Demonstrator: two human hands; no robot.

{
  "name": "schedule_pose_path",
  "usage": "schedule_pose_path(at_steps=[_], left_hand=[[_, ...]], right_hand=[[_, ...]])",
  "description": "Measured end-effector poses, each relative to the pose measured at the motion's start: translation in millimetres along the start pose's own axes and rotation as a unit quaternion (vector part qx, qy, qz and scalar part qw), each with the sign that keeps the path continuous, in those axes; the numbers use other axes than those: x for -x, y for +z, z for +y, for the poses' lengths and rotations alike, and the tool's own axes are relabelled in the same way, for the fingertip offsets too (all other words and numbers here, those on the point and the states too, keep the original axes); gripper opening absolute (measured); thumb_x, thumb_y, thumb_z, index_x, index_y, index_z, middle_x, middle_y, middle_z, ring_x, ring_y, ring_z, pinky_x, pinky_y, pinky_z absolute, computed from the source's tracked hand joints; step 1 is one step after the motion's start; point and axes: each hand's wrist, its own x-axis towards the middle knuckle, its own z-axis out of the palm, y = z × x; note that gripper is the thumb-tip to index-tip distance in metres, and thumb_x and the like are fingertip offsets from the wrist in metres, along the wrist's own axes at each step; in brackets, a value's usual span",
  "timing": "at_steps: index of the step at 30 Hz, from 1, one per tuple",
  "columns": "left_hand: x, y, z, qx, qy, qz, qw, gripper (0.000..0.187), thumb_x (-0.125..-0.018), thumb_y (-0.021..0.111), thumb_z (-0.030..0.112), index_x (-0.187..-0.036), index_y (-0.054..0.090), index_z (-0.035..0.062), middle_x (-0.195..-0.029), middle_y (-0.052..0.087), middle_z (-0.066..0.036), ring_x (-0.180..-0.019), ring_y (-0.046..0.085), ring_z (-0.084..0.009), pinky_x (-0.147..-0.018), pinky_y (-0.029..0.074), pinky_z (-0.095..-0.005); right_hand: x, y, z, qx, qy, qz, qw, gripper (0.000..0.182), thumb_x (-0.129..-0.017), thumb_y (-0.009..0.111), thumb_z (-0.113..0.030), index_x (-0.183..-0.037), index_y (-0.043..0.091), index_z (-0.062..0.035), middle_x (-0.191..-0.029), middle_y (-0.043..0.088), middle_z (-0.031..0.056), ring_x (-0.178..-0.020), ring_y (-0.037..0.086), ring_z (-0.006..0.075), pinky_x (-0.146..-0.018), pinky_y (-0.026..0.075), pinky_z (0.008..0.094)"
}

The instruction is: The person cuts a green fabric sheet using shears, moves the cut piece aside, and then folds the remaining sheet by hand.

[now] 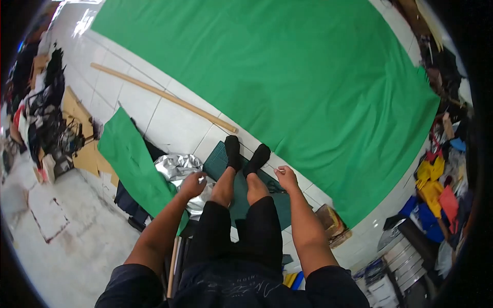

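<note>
A white tiled floor (pixel 169 123) is seen from above, largely covered by a green cloth (pixel 277 77), with a wooden pole (pixel 164 96) laid beside it and a narrower green strip (pixel 134 161) to the left. The left hand (pixel 192 185) is curled around a small white object (pixel 201 179); the right hand (pixel 286 177) is loosely pinched, its contents not discernible. Clutter (pixel 46 118) is piled along both sides.
</note>
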Motion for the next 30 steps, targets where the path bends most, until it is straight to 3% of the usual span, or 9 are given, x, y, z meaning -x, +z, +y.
schedule_pose_path(at_steps=[5,11,14,17,21,23,26,29,30], left_hand=[[-163,34,5,-0.090,0.023,-0.073,0.993,0.043,-0.072,0.062,0.014,-0.115,0.062,0.0100,-0.126,0.055,-0.021,-0.115,0.054,-0.0374,-0.098,0.044,-0.0425],[-302,112,-20,-0.243,0.104,-0.050,0.963,0.059,-0.073,0.056,0.008,-0.131,0.049,0.0126,-0.144,0.036,-0.020,-0.136,0.031,-0.0357,-0.111,0.027,-0.0451],[-332,122,-49,-0.317,0.170,0.009,0.933,0.058,-0.068,0.057,0.001,-0.124,0.048,0.0121,-0.129,0.044,-0.019,-0.129,0.036,-0.0370,-0.110,0.025,-0.0515],[-334,120,-90,-0.440,0.092,-0.034,0.893,0.040,-0.077,0.059,0.010,-0.116,0.050,0.0085,-0.118,0.048,-0.016,-0.117,0.045,-0.0333,-0.102,0.032,-0.0506],[-310,95,-145,-0.343,0.026,-0.079,0.936,0.032,-0.079,0.060,0.012,-0.110,0.053,0.0064,-0.114,0.053,-0.018,-0.111,0.052,-0.0355,-0.093,0.044,-0.0436],[-278,86,-149,-0.305,-0.009,-0.110,0.946,0.033,-0.079,0.061,0.012,-0.111,0.053,0.0062,-0.114,0.055,-0.019,-0.110,0.053,-0.0357,-0.092,0.046,-0.0435],[-234,73,-142,-0.217,-0.070,-0.060,0.972,0.036,-0.082,0.061,0.020,-0.116,0.054,0.0067,-0.112,0.058,-0.021,-0.107,0.055,-0.0376,-0.091,0.046,-0.0456],[-157,60,-147,-0.161,-0.071,-0.084,0.981,0.040,-0.084,0.060,0.032,-0.112,0.056,0.0038,-0.102,0.062,-0.024,-0.100,0.059,-0.0393,-0.085,0.047,-0.0476],[-140,88,-223,-0.235,-0.020,-0.109,0.966,0.043,-0.084,0.059,0.037,-0.110,0.057,0.0030,-0.101,0.063,-0.024,-0.096,0.061,-0.0394,-0.083,0.048,-0.0481]], right_hand=[[-132,34,66,0.094,-0.025,0.075,0.992,0.058,-0.082,0.068,-0.036,-0.124,0.052,-0.0005,-0.110,0.063,0.0222,-0.100,0.062,0.0350,-0.087,0.048,0.0422],[-257,41,85,0.022,0.055,0.228,0.972,0.098,-0.083,0.059,-0.060,-0.149,0.012,-0.0058,-0.150,0.017,0.0282,-0.139,0.018,0.0433,-0.109,0.030,0.0499],[-283,41,109,0.052,0.122,0.275,0.952,0.101,-0.083,0.055,-0.065,-0.150,0.006,-0.0084,-0.153,0.009,0.0256,-0.141,0.012,0.0427,-0.109,0.028,0.0526],[-277,56,135,0.203,0.083,0.294,0.930,0.097,-0.084,0.055,-0.063,-0.150,0.011,-0.0085,-0.154,0.010,0.0222,-0.140,0.015,0.0415,-0.106,0.030,0.0553],[-278,38,169,0.211,0.018,0.329,0.920,0.083,-0.086,0.056,-0.056,-0.145,0.028,-0.0056,-0.151,0.022,0.0211,-0.136,0.026,0.0397,-0.105,0.033,0.0507],[-282,23,185,0.094,-0.063,0.376,0.920,0.065,-0.087,0.053,-0.049,-0.130,0.049,-0.0001,-0.133,0.046,0.0251,-0.119,0.047,0.0405,-0.099,0.040,0.0447],[-271,-35,206,-0.038,0.199,0.372,0.906,0.052,-0.089,0.045,-0.040,-0.115,0.056,0.0037,-0.119,0.057,0.0254,-0.100,0.057,0.0408,-0.085,0.046,0.0463],[-206,-117,204,-0.404,0.240,0.437,0.767,0.058,-0.089,0.047,-0.046,-0.121,0.053,0.0016,-0.123,0.056,0.0191,-0.102,0.057,0.0374,-0.083,0.047,0.0508],[-174,-154,188,-0.475,0.216,0.429,0.737,0.061,-0.089,0.049,-0.049,-0.126,0.050,-0.0009,-0.126,0.054,0.0168,-0.106,0.056,0.0369,-0.085,0.047,0.0535]])
